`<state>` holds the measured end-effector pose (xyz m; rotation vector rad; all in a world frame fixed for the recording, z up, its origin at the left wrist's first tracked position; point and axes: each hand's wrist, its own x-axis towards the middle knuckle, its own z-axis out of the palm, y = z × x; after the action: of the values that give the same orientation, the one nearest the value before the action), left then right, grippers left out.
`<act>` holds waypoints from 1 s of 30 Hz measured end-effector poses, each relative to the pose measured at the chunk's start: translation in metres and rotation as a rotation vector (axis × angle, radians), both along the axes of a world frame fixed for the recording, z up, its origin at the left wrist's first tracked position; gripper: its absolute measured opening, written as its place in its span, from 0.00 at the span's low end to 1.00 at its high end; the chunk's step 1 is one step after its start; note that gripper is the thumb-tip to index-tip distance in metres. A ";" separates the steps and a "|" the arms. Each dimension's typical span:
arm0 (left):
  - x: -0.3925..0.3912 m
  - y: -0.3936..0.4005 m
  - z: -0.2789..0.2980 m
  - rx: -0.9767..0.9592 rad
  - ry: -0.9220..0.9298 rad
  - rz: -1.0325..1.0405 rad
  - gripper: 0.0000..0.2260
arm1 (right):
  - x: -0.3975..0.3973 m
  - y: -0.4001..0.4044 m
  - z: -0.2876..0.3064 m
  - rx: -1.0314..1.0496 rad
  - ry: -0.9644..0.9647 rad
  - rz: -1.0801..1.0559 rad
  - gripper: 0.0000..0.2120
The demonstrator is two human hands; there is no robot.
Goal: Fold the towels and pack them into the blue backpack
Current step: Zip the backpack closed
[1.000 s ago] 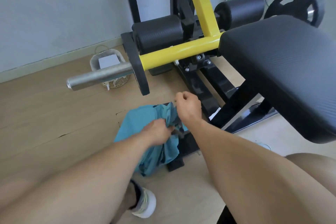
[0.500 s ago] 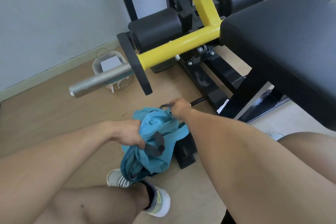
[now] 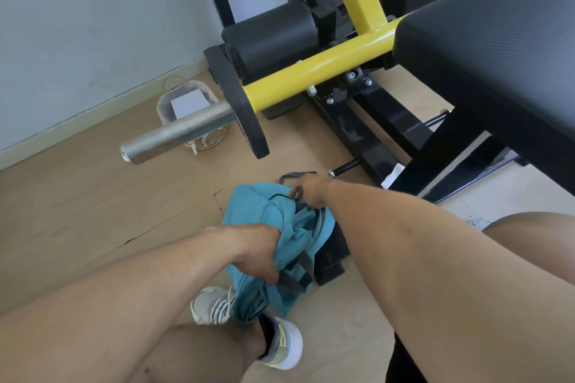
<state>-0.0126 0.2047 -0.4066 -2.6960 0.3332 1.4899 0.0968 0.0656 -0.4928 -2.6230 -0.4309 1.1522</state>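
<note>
The backpack (image 3: 273,246) is held between both hands, its top pinched by the right hand (image 3: 308,193) beyond the left hand (image 3: 258,253), which grips its near side; no towels are seen.

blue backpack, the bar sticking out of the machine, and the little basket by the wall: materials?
Blue backpack: thin matte woven fabric, probably synthetic; it crumples softly where the left hand grips it. Grey straps look like webbing.
Bar: bare metal, brushed silver sheen, likely steel.
Basket: woven natural fibre, seemingly wicker or straw, with a pale lining.
</note>
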 end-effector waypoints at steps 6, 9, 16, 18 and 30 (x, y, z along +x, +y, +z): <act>0.005 0.003 0.000 -0.022 0.002 0.001 0.17 | 0.000 0.008 -0.003 -0.101 -0.010 0.073 0.20; 0.007 0.004 -0.002 -0.030 0.000 0.005 0.17 | -0.002 0.004 0.000 -0.118 -0.087 0.021 0.17; 0.012 -0.005 0.019 -0.142 0.010 0.125 0.15 | 0.016 0.000 0.028 -0.154 -0.137 0.120 0.13; 0.016 -0.012 0.029 -0.208 -0.018 0.164 0.12 | 0.018 -0.003 0.053 -0.126 -0.153 0.115 0.11; 0.008 -0.046 0.104 -0.721 -0.399 0.583 0.30 | 0.016 0.016 0.196 0.024 -0.336 0.038 0.14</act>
<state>-0.0043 0.1589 -0.3030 -3.8353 0.0576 0.9613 0.1125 0.0818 -0.2966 -2.8031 -0.5553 0.7081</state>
